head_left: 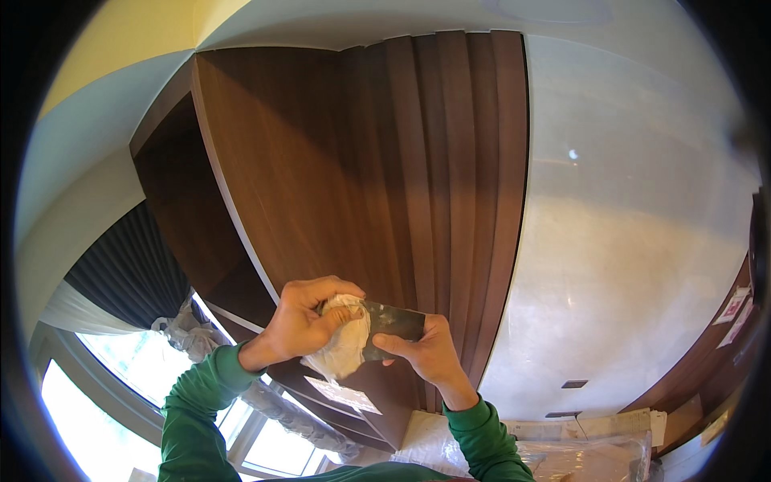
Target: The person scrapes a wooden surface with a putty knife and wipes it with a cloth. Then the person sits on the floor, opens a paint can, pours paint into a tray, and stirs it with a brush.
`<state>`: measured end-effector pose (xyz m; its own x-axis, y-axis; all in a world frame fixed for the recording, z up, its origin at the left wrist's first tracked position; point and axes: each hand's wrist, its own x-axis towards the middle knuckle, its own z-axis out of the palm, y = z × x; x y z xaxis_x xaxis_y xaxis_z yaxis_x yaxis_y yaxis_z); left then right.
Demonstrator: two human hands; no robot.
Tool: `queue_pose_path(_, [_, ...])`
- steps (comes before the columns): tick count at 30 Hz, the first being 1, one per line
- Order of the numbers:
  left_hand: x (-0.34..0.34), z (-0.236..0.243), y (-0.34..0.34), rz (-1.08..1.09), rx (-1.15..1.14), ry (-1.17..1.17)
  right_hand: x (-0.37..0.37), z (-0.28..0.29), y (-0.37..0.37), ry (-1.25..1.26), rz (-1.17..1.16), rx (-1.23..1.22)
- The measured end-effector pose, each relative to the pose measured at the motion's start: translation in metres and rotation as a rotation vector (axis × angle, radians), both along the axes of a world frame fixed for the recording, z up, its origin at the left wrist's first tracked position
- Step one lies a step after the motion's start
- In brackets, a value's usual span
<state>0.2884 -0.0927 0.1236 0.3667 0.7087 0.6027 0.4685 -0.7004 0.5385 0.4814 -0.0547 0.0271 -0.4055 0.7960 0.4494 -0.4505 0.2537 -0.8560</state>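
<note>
My left hand (309, 321) is closed round a crumpled off-white cloth (341, 349), thumb on top and a loose corner hanging below. The cloth is pressed over the left part of a flat, dark rectangular scraper (400, 323) with pale specks on its face. At its other end my right hand (434, 349) grips the scraper, its thumb across the near face and its fingers mostly behind. Both hands are held up in front of a brown wood panel (297, 177). The cloth hides the left end of the scraper.
To the right of ribbed wood slats (458, 201) is a glossy pale wall (626, 241). On the left are an open dark cabinet (189, 209), a dark curtain (128, 257) and bright windows (88, 418). Clear plastic covers something low (578, 454) at the lower right. A paper label (344, 394) shows below the hands.
</note>
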Motion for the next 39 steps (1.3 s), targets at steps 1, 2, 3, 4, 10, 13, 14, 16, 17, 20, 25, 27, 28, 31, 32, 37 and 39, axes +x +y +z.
queue_pose_path(1, [-0.002,0.0,0.0,0.009,0.114,0.142,-0.002,0.0,-0.002,0.012,0.003,-0.029])
queue_pose_path(2, [-0.003,-0.002,-0.003,0.039,0.156,0.158,-0.003,0.0,-0.006,0.021,0.003,-0.06])
queue_pose_path(3, [-0.005,-0.001,-0.005,0.036,0.19,0.215,-0.003,-0.001,-0.009,0.022,0.0,-0.095])
queue_pose_path(4, [-0.008,0.0,-0.008,0.042,0.228,0.257,-0.002,-0.002,-0.012,-0.028,-0.043,-0.042])
queue_pose_path(10, [-0.047,0.047,-0.026,0.391,0.333,-0.175,0.034,-0.002,-0.027,-0.329,-0.65,0.519])
queue_pose_path(13, [-0.062,0.053,-0.03,0.317,0.248,-0.212,0.055,0.021,-0.006,0.133,-0.554,0.106])
queue_pose_path(14, [-0.064,0.053,-0.03,0.265,0.293,-0.078,0.058,0.037,0.015,0.237,-0.586,0.178])
queue_pose_path(16, [-0.069,0.055,-0.024,0.231,0.16,-0.056,0.057,0.073,0.055,0.375,-0.628,0.301])
queue_pose_path(17, [-0.071,0.059,-0.02,0.192,0.115,-0.021,0.054,0.091,0.072,0.421,-0.644,0.33])
queue_pose_path(20, [-0.075,0.064,-0.006,0.112,0.148,0.09,0.053,0.14,0.11,0.166,-0.684,0.407])
queue_pose_path(25, [-0.08,0.061,0.004,0.089,0.241,0.124,0.01,0.226,0.189,0.108,-0.915,0.564])
queue_pose_path(27, [-0.084,0.06,0.004,0.068,0.205,0.083,-0.003,0.245,0.211,0.063,-1.0,0.705])
queue_pose_path(28, [-0.086,0.06,0.004,0.058,0.188,0.065,-0.01,0.253,0.22,0.026,-1.066,0.747])
queue_pose_path(31, [-0.09,0.063,0.004,0.045,0.086,-0.025,-0.028,0.271,0.243,-0.07,-1.102,0.683])
queue_pose_path(32, [-0.09,0.064,0.004,0.043,0.064,-0.038,-0.032,0.274,0.249,-0.077,-1.115,0.691])
queue_pose_path(37, [-0.089,0.064,0.007,0.035,0.107,-0.008,-0.041,0.282,0.271,-0.102,-1.189,0.715])
queue_pose_path(39, [-0.09,0.064,0.009,0.026,0.092,-0.018,-0.039,0.283,0.277,-0.145,-1.185,0.726])
